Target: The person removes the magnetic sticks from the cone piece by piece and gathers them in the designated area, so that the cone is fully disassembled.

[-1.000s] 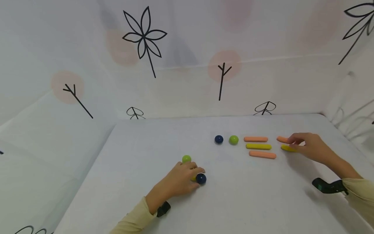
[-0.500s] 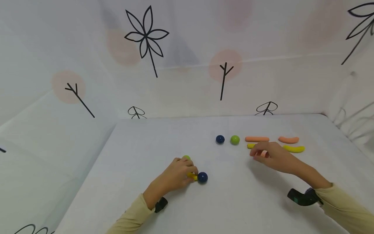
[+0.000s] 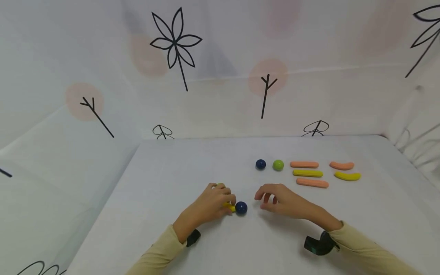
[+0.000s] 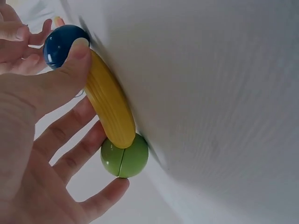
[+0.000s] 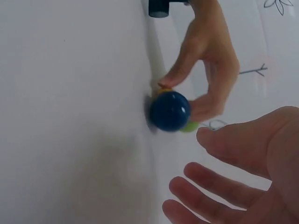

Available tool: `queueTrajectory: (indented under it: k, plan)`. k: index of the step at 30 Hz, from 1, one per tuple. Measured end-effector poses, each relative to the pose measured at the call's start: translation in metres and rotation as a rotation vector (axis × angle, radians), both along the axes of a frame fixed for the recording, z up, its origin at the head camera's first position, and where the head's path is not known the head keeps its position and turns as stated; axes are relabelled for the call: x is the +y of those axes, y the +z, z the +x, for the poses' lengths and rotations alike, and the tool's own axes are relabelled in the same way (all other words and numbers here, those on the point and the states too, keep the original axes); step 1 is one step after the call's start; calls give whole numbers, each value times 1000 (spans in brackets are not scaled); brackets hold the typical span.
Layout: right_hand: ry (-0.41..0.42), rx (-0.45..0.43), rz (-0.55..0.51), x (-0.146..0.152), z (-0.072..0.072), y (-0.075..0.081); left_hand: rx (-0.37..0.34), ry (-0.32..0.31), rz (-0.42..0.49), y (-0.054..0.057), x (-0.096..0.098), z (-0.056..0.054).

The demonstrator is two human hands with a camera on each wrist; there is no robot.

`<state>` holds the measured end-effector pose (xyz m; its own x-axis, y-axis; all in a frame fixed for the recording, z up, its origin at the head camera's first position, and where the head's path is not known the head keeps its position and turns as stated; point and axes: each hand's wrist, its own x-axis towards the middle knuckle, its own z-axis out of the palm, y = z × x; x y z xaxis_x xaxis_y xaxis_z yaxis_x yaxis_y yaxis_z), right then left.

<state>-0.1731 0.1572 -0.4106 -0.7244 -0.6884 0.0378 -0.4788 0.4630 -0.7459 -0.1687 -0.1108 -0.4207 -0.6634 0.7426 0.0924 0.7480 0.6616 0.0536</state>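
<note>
My left hand [image 3: 211,204] pinches a yellow, ridged, curved piece [image 4: 111,100] shaped like a small banana, its thumb near one end. Right at that end sits a dark blue ball [image 3: 241,208]. At the opposite end, a green ball [image 4: 126,161] with a seam lies by the fingertips of the left hand; the head view shows only a sliver of it behind the fingers. To the right of the blue ball, my right hand [image 3: 285,201] hovers low over the table with bent, spread fingers and nothing between them.
Farther back on the white table [image 3: 172,164] lie another dark blue ball [image 3: 261,164], another green ball [image 3: 278,165], orange straight sticks [image 3: 312,183], a yellow straight stick [image 3: 307,173], an orange curved piece [image 3: 342,165] and a yellow curved piece [image 3: 347,176]. Patterned white cloth walls surround the table.
From the curved pieces at the right, my right hand has left them lying and come left and nearer, close to the blue ball. The left hand stays with its yellow piece, shifting slightly.
</note>
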Motion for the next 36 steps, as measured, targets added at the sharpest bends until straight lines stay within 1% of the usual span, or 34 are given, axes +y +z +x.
queueTrajectory:
  k: [4,8,11,14,18,21,25,28,32,36]
  plan:
    - [22,-22,-26,-21,3,-10,30,3,5,-1,1,-1]
    - [-2,-21,-51,-36,5,-16,75,14,17,-1,1,-1]
    - [-31,-10,-71,-43,4,-19,79,37,9,0,0,-1]
    - [-50,-4,-88,-48,3,-22,52,36,0,1,-1,-1]
    - [-65,5,-106,-52,2,-26,30,17,-16,3,-1,-2]
    - [-82,6,-110,-53,2,-26,44,9,-45,4,0,-2]
    - [-106,4,-106,-53,4,-26,77,-18,-68,4,1,-3]
    - [-118,6,-108,-53,4,-27,95,-33,-71,4,1,-3]
    - [-120,7,-115,-53,5,-27,99,-32,-65,2,2,-3]
    - [-121,-23,-89,-52,5,-25,105,-31,-58,1,2,-3]
